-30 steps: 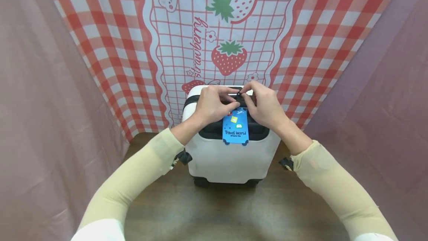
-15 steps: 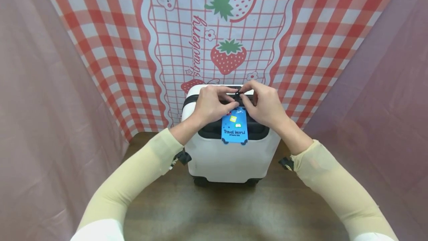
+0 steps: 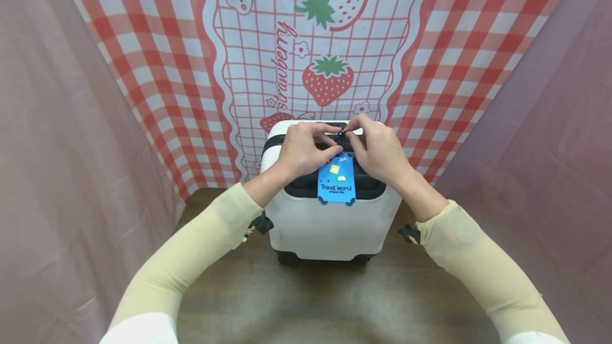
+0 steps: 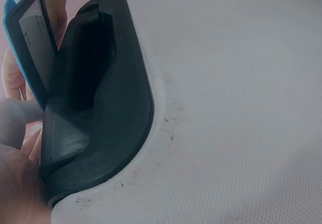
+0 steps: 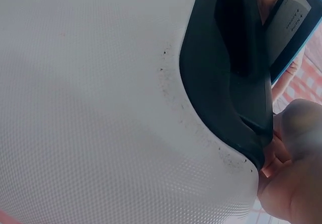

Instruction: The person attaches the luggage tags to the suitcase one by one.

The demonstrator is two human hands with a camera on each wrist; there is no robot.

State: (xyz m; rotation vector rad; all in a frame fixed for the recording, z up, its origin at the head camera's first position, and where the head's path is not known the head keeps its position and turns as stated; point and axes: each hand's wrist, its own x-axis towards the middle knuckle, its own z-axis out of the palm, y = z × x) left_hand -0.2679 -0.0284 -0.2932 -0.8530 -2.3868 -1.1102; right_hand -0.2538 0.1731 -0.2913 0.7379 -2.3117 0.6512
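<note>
A white suitcase (image 3: 330,230) stands upright, its black carry handle recess (image 4: 121,103) at the top. Over its near edge hangs a blue luggage tag (image 3: 337,180) printed "Travel World". My left hand (image 3: 306,147) holds the tag's top end, thumb on the near side and fingers reaching to a small black strap (image 3: 341,133). Between thumb and index finger, my right hand (image 3: 380,148) pinches that strap. The tag's back, with a paper card in a window, faces the suitcase in both wrist views. Fingers hide most of the strap; whether it is fastened I cannot tell.
The suitcase stands on a brown wooden surface (image 3: 306,301). Behind it hangs a red-and-white checked strawberry cloth (image 3: 330,84). Pinkish curtains (image 3: 81,174) close in both sides. Dark marks (image 4: 168,118) speckle the white shell near the recess.
Both hands stay in almost the same place at the strap. The tag shifts slightly left and back again, and the head view moves a little.
</note>
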